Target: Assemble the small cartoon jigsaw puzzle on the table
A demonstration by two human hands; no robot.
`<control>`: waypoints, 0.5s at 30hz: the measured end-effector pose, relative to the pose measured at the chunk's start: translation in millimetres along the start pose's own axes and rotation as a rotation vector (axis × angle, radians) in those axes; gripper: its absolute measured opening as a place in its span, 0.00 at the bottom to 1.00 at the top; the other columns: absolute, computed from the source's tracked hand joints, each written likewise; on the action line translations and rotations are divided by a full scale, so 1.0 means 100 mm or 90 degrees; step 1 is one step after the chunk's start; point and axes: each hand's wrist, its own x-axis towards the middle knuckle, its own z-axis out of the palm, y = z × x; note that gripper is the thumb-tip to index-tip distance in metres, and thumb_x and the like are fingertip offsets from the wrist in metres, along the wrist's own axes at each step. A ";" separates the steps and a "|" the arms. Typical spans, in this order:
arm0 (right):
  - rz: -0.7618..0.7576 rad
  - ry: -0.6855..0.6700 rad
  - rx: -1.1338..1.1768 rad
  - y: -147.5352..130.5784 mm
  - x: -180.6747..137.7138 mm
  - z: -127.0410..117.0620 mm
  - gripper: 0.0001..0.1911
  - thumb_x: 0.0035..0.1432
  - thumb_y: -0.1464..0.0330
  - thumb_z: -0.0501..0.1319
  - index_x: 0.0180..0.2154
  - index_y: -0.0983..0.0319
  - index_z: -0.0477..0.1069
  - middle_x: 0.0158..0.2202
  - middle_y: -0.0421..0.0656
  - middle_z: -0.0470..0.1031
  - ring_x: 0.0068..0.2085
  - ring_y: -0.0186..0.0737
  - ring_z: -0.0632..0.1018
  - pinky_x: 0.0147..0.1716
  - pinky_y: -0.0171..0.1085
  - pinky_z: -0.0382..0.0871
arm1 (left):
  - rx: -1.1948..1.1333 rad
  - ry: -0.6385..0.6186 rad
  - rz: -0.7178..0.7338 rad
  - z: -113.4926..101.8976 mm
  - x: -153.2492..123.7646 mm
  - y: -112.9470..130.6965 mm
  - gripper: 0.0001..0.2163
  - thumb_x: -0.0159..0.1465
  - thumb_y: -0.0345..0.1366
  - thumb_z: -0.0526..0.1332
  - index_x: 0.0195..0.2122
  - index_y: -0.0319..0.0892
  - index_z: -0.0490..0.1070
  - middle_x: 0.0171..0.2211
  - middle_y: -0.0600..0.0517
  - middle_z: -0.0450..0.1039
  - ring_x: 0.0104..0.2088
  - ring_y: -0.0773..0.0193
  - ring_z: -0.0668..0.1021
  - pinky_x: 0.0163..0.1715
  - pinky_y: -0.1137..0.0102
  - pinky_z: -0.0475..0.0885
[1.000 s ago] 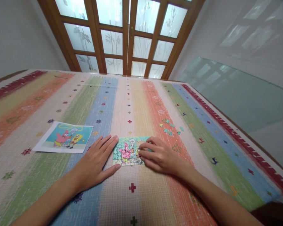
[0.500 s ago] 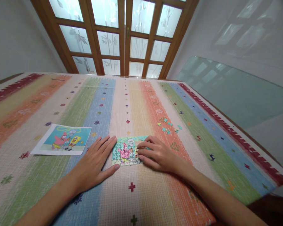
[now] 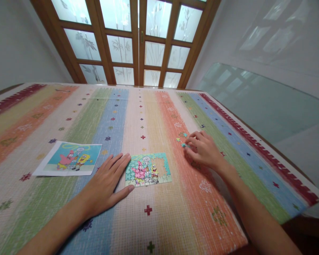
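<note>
A small jigsaw puzzle (image 3: pixel 140 173) of cartoon figures lies on the striped cloth, with a bare tan gap in its right part. My left hand (image 3: pixel 108 177) rests flat at its left edge, fingers stretched, the thumb by the lower left corner. My right hand (image 3: pixel 203 150) is over the loose puzzle pieces (image 3: pixel 178 139) to the right of the puzzle. Its fingers are bent, with thumb and forefinger apart near a teal piece (image 3: pixel 183 145). Part of the pile is hidden under that hand.
A printed reference picture (image 3: pixel 78 157) of the same figures lies left of my left hand. The striped tablecloth (image 3: pixel 149 226) covers the table. Beyond the far edge stand wooden doors (image 3: pixel 136 46) with frosted panes. A glass panel (image 3: pixel 255 95) leans at the right wall.
My right hand has left the puzzle's right part and moved right and away to the loose pieces, uncovering the gap. My left hand stays in place.
</note>
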 end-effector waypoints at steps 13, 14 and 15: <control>0.147 -0.208 0.026 0.58 -0.20 -0.08 0.14 0.61 0.57 0.60 0.37 0.60 0.77 0.41 0.52 0.76 0.45 0.53 0.75 0.47 0.50 0.68 | 0.001 0.007 0.001 -0.02 0.01 0.00 0.40 0.70 0.53 0.57 0.75 0.44 0.38 0.69 0.41 0.60 0.67 0.42 0.66 0.66 0.44 0.60; 0.146 -0.207 0.036 0.58 -0.20 -0.07 0.13 0.61 0.58 0.60 0.37 0.60 0.76 0.41 0.52 0.76 0.45 0.53 0.75 0.47 0.50 0.68 | 0.000 0.005 -0.001 -0.02 0.01 0.00 0.40 0.70 0.53 0.57 0.75 0.45 0.38 0.69 0.41 0.60 0.67 0.42 0.66 0.66 0.44 0.60; 0.145 -0.205 0.048 0.59 -0.19 -0.06 0.13 0.61 0.58 0.60 0.37 0.60 0.76 0.40 0.51 0.76 0.44 0.53 0.76 0.47 0.49 0.69 | -0.001 0.004 -0.002 -0.02 0.01 0.00 0.39 0.70 0.53 0.57 0.75 0.45 0.38 0.69 0.42 0.60 0.67 0.42 0.65 0.66 0.44 0.61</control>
